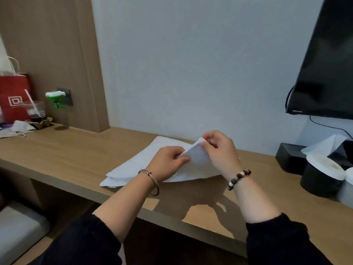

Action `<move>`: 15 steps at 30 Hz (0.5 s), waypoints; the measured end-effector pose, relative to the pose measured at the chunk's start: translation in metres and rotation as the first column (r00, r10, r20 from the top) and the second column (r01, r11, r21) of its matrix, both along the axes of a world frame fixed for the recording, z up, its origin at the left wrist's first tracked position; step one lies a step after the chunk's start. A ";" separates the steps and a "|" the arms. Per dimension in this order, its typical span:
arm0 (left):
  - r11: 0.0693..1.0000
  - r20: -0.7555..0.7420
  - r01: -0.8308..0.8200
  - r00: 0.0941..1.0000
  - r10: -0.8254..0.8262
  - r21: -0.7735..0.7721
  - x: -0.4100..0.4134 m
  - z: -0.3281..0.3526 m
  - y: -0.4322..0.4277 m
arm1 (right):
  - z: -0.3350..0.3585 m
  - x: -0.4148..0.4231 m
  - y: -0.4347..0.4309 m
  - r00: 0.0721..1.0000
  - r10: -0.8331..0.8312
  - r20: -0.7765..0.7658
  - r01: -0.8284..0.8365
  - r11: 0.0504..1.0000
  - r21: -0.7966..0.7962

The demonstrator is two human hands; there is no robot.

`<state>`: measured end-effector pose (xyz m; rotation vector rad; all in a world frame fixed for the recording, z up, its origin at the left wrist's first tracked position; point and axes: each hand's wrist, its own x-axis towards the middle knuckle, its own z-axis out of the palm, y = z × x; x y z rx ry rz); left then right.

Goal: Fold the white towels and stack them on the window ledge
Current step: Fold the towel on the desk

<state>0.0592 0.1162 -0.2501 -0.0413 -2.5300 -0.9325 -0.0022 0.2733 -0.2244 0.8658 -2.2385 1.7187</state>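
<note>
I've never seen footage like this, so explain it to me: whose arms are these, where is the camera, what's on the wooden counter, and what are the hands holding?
There is no machine: a camera worn on a person's head looks down at their own arms. The left hand and right hand both pinch a raised corner of a white towel; the rest lies on the wooden counter. A red paper bag stands at far left, a black tissue box at right.

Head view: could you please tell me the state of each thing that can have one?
Towel: partly folded on the desk, right end lifted.
Left hand: pinches the towel's edge.
Right hand: pinches the lifted corner.
TV: screen dark.
Red bag: upright.
Tissue box: tissue sticking out.
</note>
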 end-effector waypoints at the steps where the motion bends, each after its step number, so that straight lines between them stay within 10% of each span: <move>1: 1.000 -0.023 -0.012 1.000 0.012 -0.008 -0.001 0.011 -0.004 | 0.011 -0.001 -0.004 1.000 0.022 -0.002 -0.022 1.000 -0.017; 7: 0.997 -0.050 -0.003 0.999 0.007 0.080 -0.006 0.082 -0.017 | 0.076 -0.004 -0.026 0.995 0.084 -0.062 -0.094 0.979 -0.179; 15: 0.998 0.313 0.067 0.947 -0.070 0.020 0.000 0.135 -0.041 | 0.137 -0.009 -0.036 0.968 -0.013 -0.252 -0.071 0.945 -0.319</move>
